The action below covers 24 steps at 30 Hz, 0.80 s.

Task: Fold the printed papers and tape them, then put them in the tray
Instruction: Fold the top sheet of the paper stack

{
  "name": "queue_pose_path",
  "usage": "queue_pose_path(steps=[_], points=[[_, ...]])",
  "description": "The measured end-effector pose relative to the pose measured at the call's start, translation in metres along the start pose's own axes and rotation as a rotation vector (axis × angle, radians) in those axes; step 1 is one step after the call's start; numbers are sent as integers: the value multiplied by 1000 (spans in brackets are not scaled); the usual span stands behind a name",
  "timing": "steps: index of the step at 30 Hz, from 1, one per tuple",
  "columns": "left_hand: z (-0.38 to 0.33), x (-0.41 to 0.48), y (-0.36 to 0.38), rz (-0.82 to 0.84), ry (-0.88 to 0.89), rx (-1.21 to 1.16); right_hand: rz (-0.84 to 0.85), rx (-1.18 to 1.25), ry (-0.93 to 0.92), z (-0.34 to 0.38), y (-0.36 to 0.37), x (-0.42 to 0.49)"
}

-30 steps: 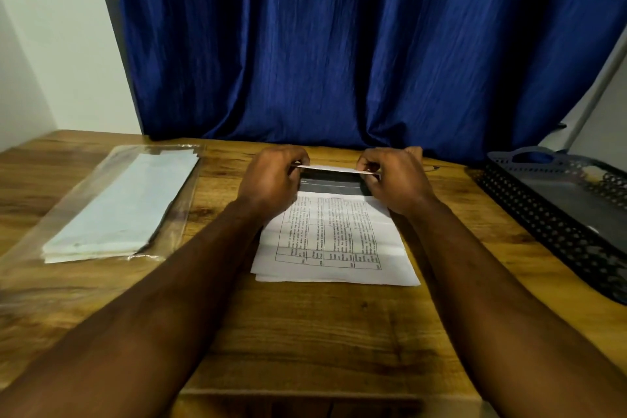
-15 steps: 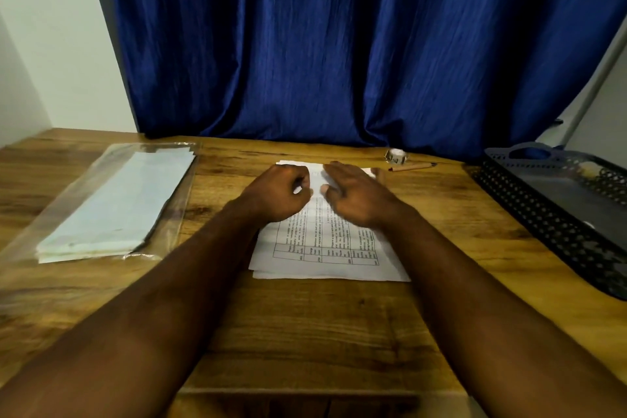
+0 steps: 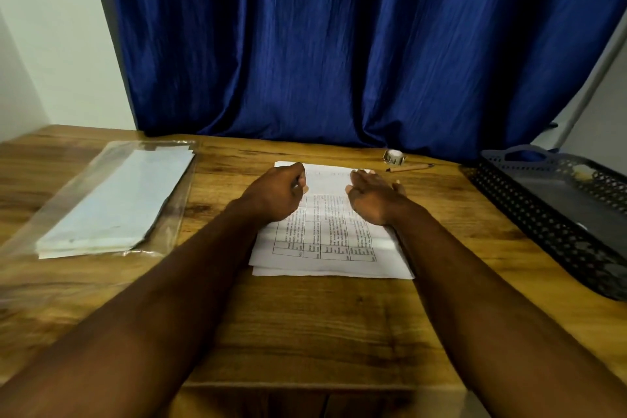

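Observation:
A stack of printed papers (image 3: 325,248) lies in the middle of the wooden table, with a table of text showing on the near half. The top sheet's far part (image 3: 325,180) lies flat and blank white. My left hand (image 3: 276,195) rests on the sheet's left side with curled fingers and holds nothing I can see. On the sheet's right side my right hand (image 3: 371,197) presses down with straight fingers. A small tape roll (image 3: 393,157) sits behind the papers. The dark perforated tray (image 3: 529,210) stands at the right.
A brown pen (image 3: 409,168) lies beside the tape roll. At the left, a clear plastic sleeve (image 3: 112,204) holds a pile of white sheets. A blue curtain hangs close behind the table's far edge. A white wall is at the left.
One second ago both hands held the sheet's far edge lifted. The sheet then came down flat, and my hands have since slid apart from its middle to its left and right sides.

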<state>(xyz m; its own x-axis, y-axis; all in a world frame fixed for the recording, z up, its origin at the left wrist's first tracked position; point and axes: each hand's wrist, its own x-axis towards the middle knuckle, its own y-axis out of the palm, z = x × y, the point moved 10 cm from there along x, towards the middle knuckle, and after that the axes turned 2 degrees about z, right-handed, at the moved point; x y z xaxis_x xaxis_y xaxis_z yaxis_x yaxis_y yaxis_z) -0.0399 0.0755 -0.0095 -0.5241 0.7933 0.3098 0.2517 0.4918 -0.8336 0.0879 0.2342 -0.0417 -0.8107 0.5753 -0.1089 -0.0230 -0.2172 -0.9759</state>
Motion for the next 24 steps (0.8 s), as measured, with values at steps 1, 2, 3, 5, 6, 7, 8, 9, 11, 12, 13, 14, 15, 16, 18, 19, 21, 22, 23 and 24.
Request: queue_pose_path(steps=[1, 2, 3, 5, 6, 7, 8, 9, 11, 12, 13, 14, 15, 16, 18, 19, 21, 22, 23, 24], points=[[1, 0, 1, 1, 0, -2, -4, -8, 10, -2, 0, 1], [2, 0, 2, 1, 0, -7, -10, -13, 13, -2, 1, 3], [3, -1, 2, -4, 1, -12, -16, -18, 15, -1, 1, 3], [1, -2, -2, -29, 8, -12, -29, -21, 17, 1, 0, 2], [-1, -3, -6, -46, 12, -7, -38, -18, 15, 2, -1, 1], [-3, -5, -10, -58, 9, -2, -52, -12, 13, 2, -2, -1], [-5, -6, -14, -66, 1, 10, -73, -3, 9, 1, -3, -3], [-8, -7, -19, -75, -11, 35, -96, 8, 4, 1, -6, -5], [-10, -11, -34, -98, -73, 103, -129, 35, -3, 0, -10, -10], [-7, -15, -45, -115, -121, 142, -144, 45, -6, 1, -11, -13], [-3, -19, -57, -131, -176, 184, -160, 55, -9, 1, -13, -14], [4, -24, -68, -135, -237, 242, -173, 69, -10, 1, -15, -15], [13, -30, -79, -116, -311, 328, -182, 76, -12, 2, -17, -16], [25, -38, -88, -74, -400, 432, -192, 72, -17, 3, -19, -17], [49, -58, -107, 16, -598, 564, -207, 42, -23, 4, -21, -16], [58, -66, -111, 62, -667, 565, -211, 34, -23, 0, -22, -15], [80, -84, -116, 120, -761, 456, -217, 5, -75, 11, -23, -13], [87, -87, -112, 143, -785, 400, -231, -17, -99, 12, -26, -13], [97, -95, -113, 155, -814, 378, -244, -37, -138, 24, -26, -13], [104, -103, -115, 161, -830, 378, -259, -58, -174, 37, -26, -12]])
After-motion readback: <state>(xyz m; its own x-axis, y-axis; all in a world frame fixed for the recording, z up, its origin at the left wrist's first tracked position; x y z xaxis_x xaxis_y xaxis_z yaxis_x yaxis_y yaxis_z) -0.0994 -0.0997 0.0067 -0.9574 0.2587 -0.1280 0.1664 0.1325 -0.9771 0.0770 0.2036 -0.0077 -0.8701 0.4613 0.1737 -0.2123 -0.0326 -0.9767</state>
